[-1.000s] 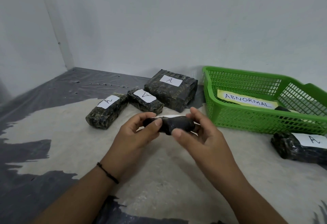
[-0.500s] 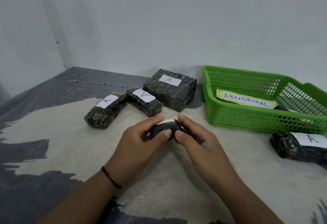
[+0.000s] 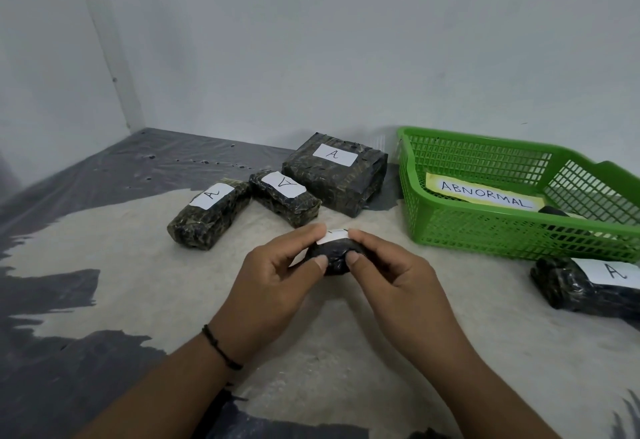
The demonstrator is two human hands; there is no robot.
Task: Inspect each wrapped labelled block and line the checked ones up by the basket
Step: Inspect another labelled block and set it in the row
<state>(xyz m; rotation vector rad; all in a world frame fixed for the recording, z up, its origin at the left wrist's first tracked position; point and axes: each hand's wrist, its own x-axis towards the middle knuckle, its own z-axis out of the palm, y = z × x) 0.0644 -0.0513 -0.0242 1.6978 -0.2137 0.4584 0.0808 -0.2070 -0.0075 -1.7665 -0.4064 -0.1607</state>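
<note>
A small dark wrapped block with a white label on top is held between my left hand and my right hand, end toward me, low over the floor. Three wrapped blocks labelled A lie behind it in a row: a long one at the left, a short one in the middle, a big one next to the green basket. Another block labelled A lies in front of the basket at the right.
The basket holds a yellow ABNORMAL sign and a dark item partly hidden by its wall. White walls meet in a corner at the back left. Pale matting covers the floor, with dark sheet around it.
The held block has been turned from lying crosswise to pointing its end at me, label now up. Both hands have closed in and dropped slightly.
</note>
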